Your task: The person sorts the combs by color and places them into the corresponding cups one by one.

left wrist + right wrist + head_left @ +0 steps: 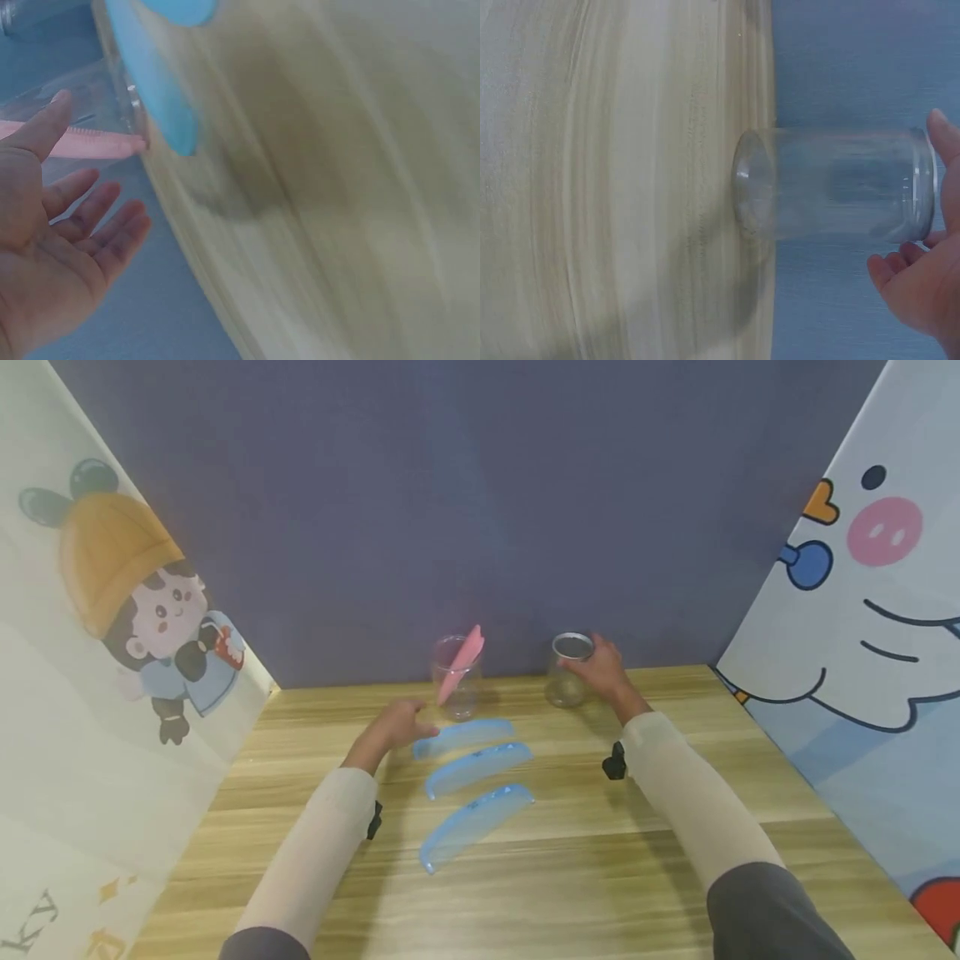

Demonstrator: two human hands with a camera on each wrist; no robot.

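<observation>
My left hand (396,725), fingers spread and holding nothing, is beside a clear plastic jar (461,703). Inside that jar a pink comb (462,665) leans with its upper end above the rim; its teeth show in the left wrist view. My right hand (602,670) grips a second clear jar (832,184) near its silver rim, thumb on one side and fingers on the other. This jar stands upright, and no comb shows in it. Three translucent blue combs, a far one (465,737), a middle one (478,768) and a near one (476,825), lie in front of the left jar.
The wood-grain table (570,877) ends at a dark blue-grey back panel (480,510). White side panels with cartoon prints stand at the left (97,710) and right (885,643). Both jars are close to the back panel.
</observation>
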